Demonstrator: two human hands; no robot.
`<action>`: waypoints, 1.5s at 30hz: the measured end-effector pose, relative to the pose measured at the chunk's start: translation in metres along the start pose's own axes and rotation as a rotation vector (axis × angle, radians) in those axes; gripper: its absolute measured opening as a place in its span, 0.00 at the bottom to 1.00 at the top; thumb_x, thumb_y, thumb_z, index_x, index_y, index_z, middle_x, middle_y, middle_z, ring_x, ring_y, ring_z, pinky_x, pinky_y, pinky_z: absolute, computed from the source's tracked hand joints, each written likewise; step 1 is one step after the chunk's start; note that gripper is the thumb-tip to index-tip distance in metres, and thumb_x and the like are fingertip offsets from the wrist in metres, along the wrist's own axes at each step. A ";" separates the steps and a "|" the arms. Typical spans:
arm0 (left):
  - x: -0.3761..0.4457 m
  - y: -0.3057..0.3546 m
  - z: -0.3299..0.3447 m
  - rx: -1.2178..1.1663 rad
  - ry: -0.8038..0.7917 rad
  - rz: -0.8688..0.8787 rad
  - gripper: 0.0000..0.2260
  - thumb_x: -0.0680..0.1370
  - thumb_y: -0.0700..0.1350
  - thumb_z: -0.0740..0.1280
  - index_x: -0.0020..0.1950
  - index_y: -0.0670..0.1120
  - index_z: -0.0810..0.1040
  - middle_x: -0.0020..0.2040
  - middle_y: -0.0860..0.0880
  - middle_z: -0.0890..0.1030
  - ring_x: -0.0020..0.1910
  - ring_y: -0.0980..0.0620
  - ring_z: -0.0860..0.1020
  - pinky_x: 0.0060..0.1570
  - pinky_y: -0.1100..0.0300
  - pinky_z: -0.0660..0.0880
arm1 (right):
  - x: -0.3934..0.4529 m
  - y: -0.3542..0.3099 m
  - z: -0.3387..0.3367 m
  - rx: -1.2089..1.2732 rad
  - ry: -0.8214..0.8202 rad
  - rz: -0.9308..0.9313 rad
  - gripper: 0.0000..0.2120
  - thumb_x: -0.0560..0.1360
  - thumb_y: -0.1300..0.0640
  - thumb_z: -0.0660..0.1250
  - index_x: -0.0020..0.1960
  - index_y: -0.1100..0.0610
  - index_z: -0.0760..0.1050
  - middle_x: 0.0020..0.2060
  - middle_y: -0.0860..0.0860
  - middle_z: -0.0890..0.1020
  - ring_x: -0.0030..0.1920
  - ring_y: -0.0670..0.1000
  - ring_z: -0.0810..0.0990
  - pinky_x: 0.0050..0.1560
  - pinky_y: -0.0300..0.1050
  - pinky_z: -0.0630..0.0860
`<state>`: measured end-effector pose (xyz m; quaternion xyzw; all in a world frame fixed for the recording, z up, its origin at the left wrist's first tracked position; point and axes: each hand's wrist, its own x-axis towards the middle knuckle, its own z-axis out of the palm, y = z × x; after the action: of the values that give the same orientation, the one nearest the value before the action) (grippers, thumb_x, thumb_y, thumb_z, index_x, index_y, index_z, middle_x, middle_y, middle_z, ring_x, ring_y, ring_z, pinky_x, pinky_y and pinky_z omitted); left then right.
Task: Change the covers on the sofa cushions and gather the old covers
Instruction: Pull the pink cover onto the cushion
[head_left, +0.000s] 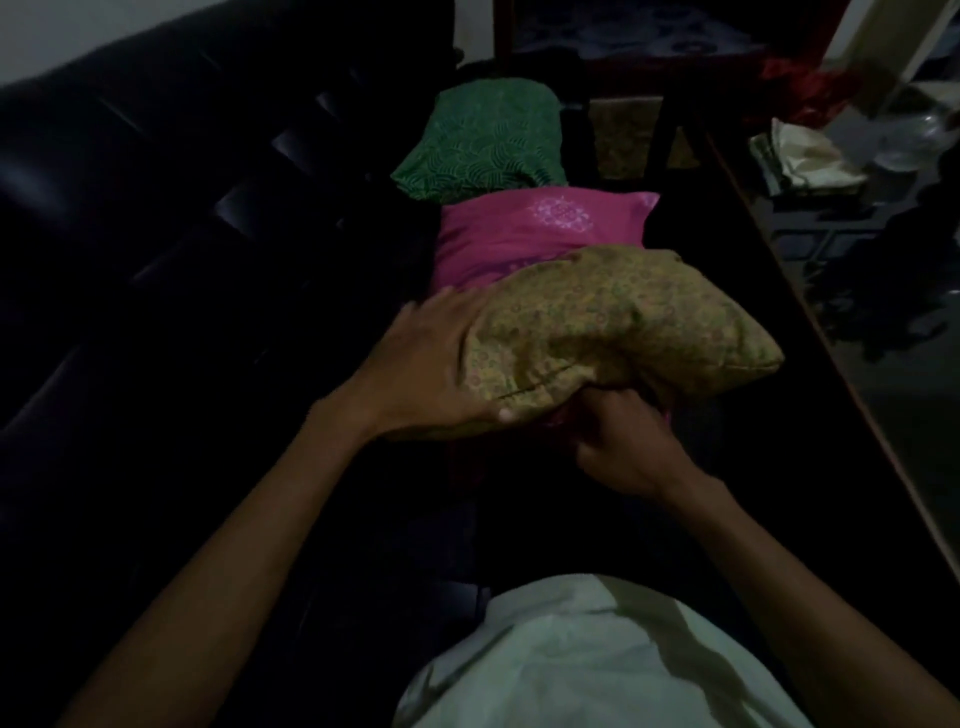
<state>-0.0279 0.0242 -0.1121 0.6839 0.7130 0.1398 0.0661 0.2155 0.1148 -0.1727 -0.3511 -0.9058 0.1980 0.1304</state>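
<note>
While the left hand (434, 364) cups the mustard cushion (618, 327), the right hand (621, 441) pinches its hem.

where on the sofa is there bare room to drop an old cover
Bare dark seat lies between the black tufted backrest and the row of cushions. The row is crowded: green patterned cushion, pink cushion, olive patterned cushion.

Three cushions, three colours on a black sofa

The nearest cushion (623, 322) is mustard yellow with small ring motifs. The middle cushion (524, 234) is magenta with a pale round medallion. The farthest cushion (483, 140) is green with a fine scalloped print. The sofa (156, 208) is glossy black.
</note>
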 end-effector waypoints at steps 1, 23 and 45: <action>-0.021 -0.012 0.003 -0.013 -0.017 -0.102 0.61 0.57 0.79 0.68 0.82 0.57 0.47 0.82 0.51 0.55 0.80 0.47 0.53 0.77 0.40 0.53 | 0.001 0.004 -0.001 -0.003 0.022 0.020 0.13 0.70 0.52 0.71 0.52 0.55 0.79 0.47 0.56 0.86 0.49 0.63 0.83 0.42 0.52 0.79; 0.077 0.031 0.011 -0.276 0.170 -0.067 0.18 0.66 0.37 0.71 0.55 0.48 0.83 0.48 0.47 0.86 0.50 0.46 0.84 0.47 0.51 0.80 | -0.014 -0.037 -0.039 0.203 0.086 -0.051 0.14 0.71 0.39 0.69 0.48 0.49 0.78 0.36 0.44 0.82 0.36 0.44 0.80 0.39 0.48 0.76; -0.028 0.011 0.096 -0.320 0.754 0.092 0.18 0.73 0.45 0.74 0.57 0.46 0.69 0.56 0.49 0.67 0.56 0.54 0.71 0.56 0.64 0.71 | 0.016 -0.024 -0.039 -0.046 0.090 -0.303 0.09 0.69 0.42 0.68 0.43 0.45 0.81 0.55 0.43 0.78 0.59 0.51 0.75 0.55 0.48 0.69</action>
<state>0.0112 0.0069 -0.2031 0.5970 0.6252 0.4925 -0.1006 0.2051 0.1203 -0.1256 -0.2219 -0.9459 0.1395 0.1911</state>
